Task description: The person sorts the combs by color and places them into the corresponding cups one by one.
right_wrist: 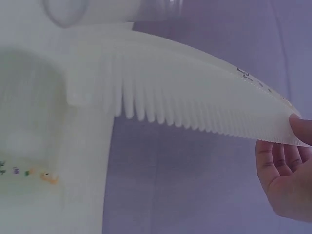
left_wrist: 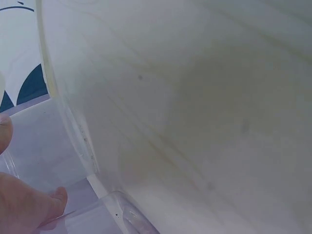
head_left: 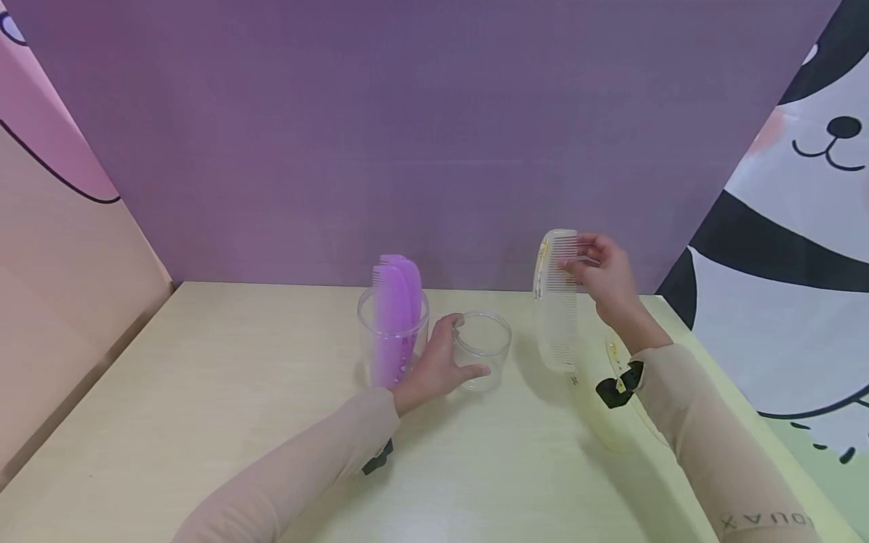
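Observation:
My left hand (head_left: pixel 434 366) grips a clear plastic cup (head_left: pixel 498 360), thumb along its near side and fingers round its left side. Nothing stands inside this cup. My right hand (head_left: pixel 606 277) pinches a pale, translucent yellowish comb (head_left: pixel 557 309) near its top end. The comb hangs upright above the table, to the right of the cup. In the right wrist view its teeth (right_wrist: pixel 161 105) and small printed lettering show, with thumb and fingers at one end. Left of my left hand, purple combs (head_left: pixel 394 317) stand in another clear cup (head_left: pixel 366 320).
More pale yellow comb pieces (head_left: pixel 600 418) lie on the table (head_left: pixel 237 392) under and beside my right forearm. A purple wall (head_left: pixel 434 136) rises behind the table. Cartoon-printed panels (head_left: pixel 801 249) stand at both sides.

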The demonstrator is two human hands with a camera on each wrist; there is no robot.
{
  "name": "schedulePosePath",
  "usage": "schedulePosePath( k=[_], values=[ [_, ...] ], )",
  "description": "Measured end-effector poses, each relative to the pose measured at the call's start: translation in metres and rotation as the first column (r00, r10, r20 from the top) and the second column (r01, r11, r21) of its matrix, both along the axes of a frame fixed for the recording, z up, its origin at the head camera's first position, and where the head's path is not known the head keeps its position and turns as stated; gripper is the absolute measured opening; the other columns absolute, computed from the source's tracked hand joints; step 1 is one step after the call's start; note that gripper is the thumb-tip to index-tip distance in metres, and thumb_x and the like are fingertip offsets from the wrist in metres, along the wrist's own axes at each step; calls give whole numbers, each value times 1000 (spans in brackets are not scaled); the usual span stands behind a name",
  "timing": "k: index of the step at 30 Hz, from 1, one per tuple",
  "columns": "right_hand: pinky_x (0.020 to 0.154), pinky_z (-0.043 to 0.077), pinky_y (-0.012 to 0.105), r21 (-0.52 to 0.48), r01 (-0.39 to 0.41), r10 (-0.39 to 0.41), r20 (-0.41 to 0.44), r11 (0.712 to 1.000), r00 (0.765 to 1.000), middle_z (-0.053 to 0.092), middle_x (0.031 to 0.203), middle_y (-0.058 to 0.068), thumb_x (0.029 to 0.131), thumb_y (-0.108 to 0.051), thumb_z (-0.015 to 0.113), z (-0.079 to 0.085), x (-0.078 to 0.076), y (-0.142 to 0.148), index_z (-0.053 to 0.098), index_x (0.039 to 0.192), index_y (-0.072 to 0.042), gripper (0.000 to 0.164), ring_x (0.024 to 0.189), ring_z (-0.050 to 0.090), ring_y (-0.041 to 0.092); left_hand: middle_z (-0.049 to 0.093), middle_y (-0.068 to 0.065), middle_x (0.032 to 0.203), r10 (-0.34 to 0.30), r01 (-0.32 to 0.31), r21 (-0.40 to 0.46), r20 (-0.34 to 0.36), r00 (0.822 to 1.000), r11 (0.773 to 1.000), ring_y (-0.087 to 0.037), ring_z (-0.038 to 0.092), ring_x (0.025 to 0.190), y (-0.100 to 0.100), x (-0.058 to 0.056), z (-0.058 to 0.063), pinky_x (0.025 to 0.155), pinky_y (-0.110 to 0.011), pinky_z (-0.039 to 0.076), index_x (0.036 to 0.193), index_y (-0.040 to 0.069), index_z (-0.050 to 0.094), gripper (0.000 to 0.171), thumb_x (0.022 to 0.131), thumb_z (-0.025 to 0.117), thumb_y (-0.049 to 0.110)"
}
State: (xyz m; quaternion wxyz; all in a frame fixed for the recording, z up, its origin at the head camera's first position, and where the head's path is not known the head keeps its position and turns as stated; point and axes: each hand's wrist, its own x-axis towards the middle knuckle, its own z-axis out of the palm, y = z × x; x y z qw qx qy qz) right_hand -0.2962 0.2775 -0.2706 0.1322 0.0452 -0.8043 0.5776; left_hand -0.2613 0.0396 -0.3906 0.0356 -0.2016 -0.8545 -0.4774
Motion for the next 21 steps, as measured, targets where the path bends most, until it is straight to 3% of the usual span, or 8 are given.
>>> schedulePosePath(
  k=[9,14,21],
  values=[
    [62,50,16,-221,-54,25,-131,974,991,59,94,-5,82,2,63,24,0,-14,51,104,-13,29,77,59,6,34,-16,139,12,-12,-15,13,1000,1000,-28,36,130,0,4,4,109,-39,32,139,2,22,90,72,77,24],
    [63,50,16,-285,-76,28,-168,955,985,59,98,-3,80,0,66,35,-2,-24,52,105,-14,31,80,59,8,35,-15,139,13,-12,-17,11,1000,1000,-27,36,130,0,4,4,109,-38,32,139,2,22,90,72,77,24],
    [59,48,17,-415,-153,64,-222,897,973,61,92,-3,78,8,63,41,-5,-43,52,101,-12,32,76,59,8,35,-16,139,20,-20,-27,12,1000,999,-27,37,129,0,5,5,109,-37,33,139,1,22,90,72,77,24]
  ],
)
